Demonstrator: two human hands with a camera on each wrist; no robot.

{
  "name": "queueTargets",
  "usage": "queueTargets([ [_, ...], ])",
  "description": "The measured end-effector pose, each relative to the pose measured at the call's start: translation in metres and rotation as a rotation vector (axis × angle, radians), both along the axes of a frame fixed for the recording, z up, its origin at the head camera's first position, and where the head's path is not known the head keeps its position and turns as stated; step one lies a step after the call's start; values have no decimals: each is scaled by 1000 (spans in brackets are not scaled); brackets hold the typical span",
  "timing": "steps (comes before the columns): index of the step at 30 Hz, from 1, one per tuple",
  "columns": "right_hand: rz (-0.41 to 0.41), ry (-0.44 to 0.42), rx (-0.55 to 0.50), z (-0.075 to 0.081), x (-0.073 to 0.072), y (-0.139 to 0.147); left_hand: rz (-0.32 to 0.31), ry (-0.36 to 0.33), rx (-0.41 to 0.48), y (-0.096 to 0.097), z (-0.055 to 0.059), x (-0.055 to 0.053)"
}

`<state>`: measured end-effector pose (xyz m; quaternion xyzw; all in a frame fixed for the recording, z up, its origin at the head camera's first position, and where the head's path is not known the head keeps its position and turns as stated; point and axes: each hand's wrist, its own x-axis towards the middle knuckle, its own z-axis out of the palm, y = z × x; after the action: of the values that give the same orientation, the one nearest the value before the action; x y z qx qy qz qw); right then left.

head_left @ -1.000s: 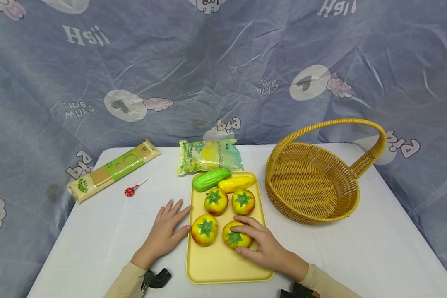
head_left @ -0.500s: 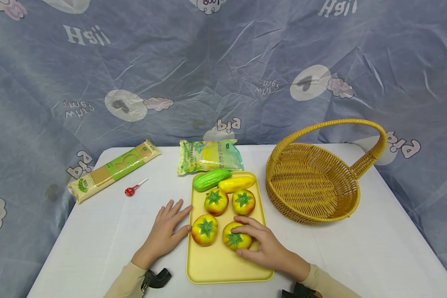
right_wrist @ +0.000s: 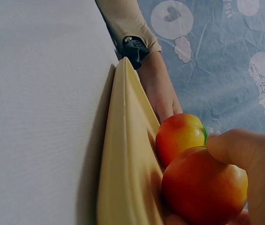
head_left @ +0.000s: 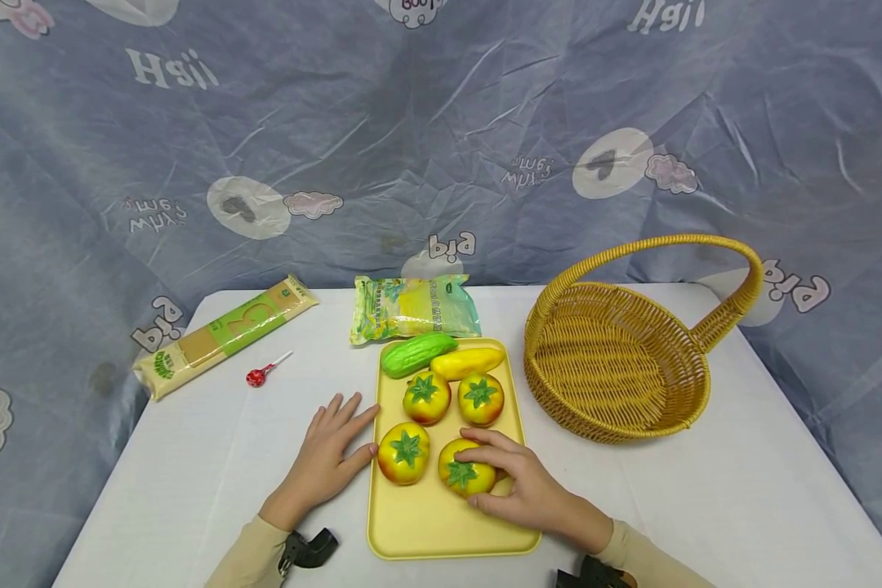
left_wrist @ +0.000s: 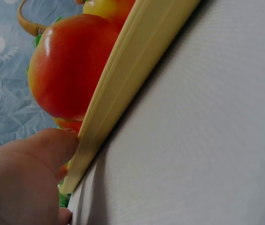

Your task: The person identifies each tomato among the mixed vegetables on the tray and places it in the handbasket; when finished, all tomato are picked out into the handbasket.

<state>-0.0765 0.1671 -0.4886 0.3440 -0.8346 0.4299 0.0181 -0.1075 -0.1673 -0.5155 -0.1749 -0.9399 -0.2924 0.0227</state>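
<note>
My right hand grips a yellow-red toy tomato with a green star-shaped top, at the near right of the tomatoes on the yellow tray. In the right wrist view the thumb lies over this tomato, and its underside shows red. My left hand lies flat with spread fingers, its thumb and forefinger at the tray's left edge. A second tomato sits just inside that edge, near the left thumb. Two more tomatoes, left and right, stand behind.
Behind the tomatoes lie a green gourd-like vegetable and a long yellow one. A patterned packet borders the tray's far end. A handled wicker basket stands right; a lollipop and noodle pack lie left.
The tomato under my right hand has tilted slightly toward me, and the right thumb and fingers have shifted a little with it. My left hand has stayed still.
</note>
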Motion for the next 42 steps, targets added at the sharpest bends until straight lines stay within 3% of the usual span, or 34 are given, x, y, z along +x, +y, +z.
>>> queueTargets([
  [26, 42, 43, -10, 5, 0, 1, 3, 1, 3, 0, -1, 1],
  [35, 31, 110, -56, 18, -6, 8, 1, -1, 4, 1, -1, 2],
  [42, -36, 126, -74, 37, -11, 20, 5, -18, -1, 0, 0, 1],
])
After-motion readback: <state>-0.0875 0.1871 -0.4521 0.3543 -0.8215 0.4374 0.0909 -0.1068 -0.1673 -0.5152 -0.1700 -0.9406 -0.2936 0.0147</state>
